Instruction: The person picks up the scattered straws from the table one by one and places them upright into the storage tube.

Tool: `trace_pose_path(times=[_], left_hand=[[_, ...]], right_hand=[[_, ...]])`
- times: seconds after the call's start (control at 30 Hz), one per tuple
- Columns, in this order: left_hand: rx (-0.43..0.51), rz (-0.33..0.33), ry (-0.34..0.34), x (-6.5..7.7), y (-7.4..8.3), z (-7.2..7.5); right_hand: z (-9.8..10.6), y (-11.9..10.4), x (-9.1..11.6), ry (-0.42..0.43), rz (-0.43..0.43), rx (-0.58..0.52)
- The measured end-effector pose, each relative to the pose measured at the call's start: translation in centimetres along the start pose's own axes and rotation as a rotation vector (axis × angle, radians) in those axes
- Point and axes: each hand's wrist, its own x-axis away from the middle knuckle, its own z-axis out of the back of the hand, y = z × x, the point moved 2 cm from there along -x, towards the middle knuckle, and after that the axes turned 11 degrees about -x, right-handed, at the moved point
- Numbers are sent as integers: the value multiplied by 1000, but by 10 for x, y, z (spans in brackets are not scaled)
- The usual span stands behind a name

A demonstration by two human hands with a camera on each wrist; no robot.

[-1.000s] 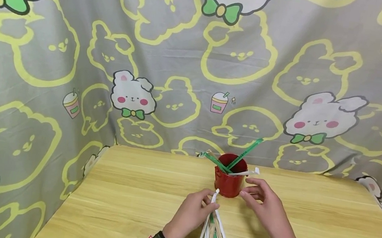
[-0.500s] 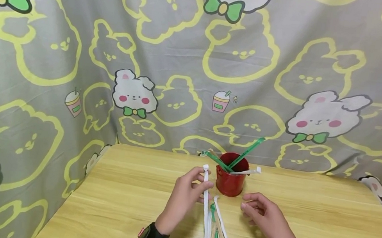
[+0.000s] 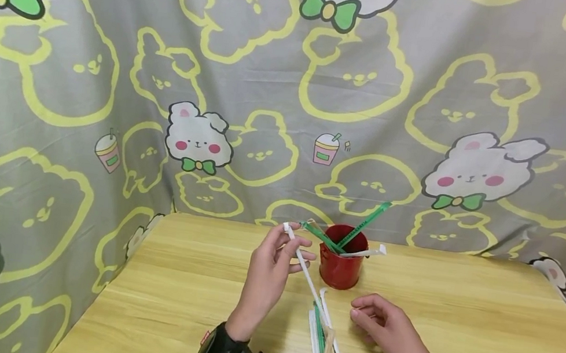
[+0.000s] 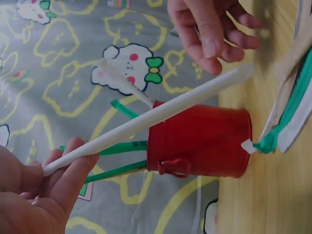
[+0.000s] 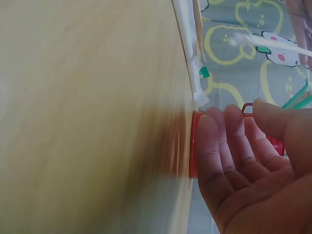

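The left hand (image 3: 270, 262) pinches a white wrapped straw (image 3: 304, 269) near its top — light, slightly bendy — left of the red bucket (image 3: 339, 264); the right hand (image 3: 381, 327) rests loose, empty.

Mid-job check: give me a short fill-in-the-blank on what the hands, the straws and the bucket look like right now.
1. The left hand pinches one wrapped straw whose colour is ____.
2. The bucket on the table is coloured ____.
3. The right hand holds ____; its fingers are loosely curled.
4. The pile of straws lies on the table between the two ____.

Missing words: white; red; nothing; hands
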Motion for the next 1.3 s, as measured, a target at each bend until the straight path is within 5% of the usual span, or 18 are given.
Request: trace_pose_path(times=[0.17, 0.43, 0.6, 0.8, 1.3], left_hand=[[75, -100, 58, -3, 6, 0], [85, -397, 222, -4, 16, 1], [107, -489, 271, -2, 16, -1], [31, -491, 252, -4, 13, -7], [-119, -293, 213, -9, 0, -20]], right_hand=[[-2, -4, 3, -15, 2, 23], [-4, -6, 5, -20, 22, 41], [-5, -5, 5, -48, 48, 48], [-6, -8, 4, -55, 29, 38], [-8, -16, 8, -76, 9, 9]])
